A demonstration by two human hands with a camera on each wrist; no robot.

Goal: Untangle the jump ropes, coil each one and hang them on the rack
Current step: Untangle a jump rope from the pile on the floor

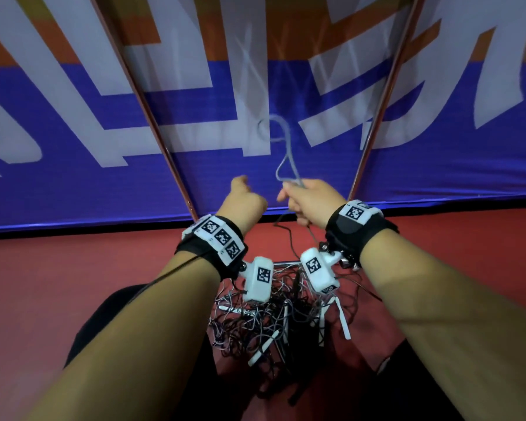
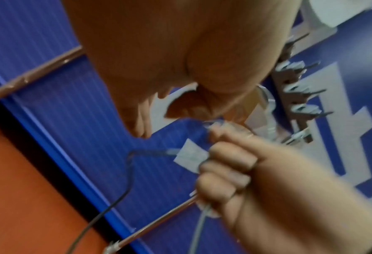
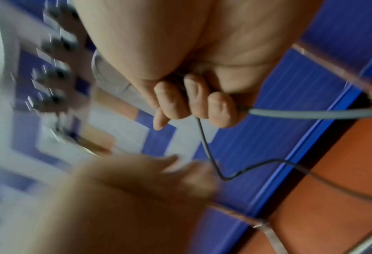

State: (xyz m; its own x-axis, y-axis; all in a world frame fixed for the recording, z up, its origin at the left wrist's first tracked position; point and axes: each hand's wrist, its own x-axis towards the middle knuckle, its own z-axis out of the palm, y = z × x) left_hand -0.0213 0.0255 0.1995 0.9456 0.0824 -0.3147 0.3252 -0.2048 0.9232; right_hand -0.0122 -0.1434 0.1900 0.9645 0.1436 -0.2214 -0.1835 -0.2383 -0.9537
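Blue-and-white banner across the back; red floor below. Rack uprights slanting up either side of the hands; row of rack pegs visible in the left wrist view, just beyond the hands.

Large tangle of jump ropes on the floor between the forearms: black, grey and white cords, white handles sticking out. Most of the task still undone, judging by that pile.

Grey rope raised in a loop in front of the banner. Right hand curled tight round the grey rope, with a thin black cord trailing from the same fist down to the floor.

Left hand just beside the right, blurred; fingers appear loosely extended, holding nothing discernible.

Risks, as judged: black cord probably still linked to the pile, so lifting further likely to drag the tangle or tighten knots. Loop loose and uncoiled; likely to slip off a peg or snag neighbouring pegs.
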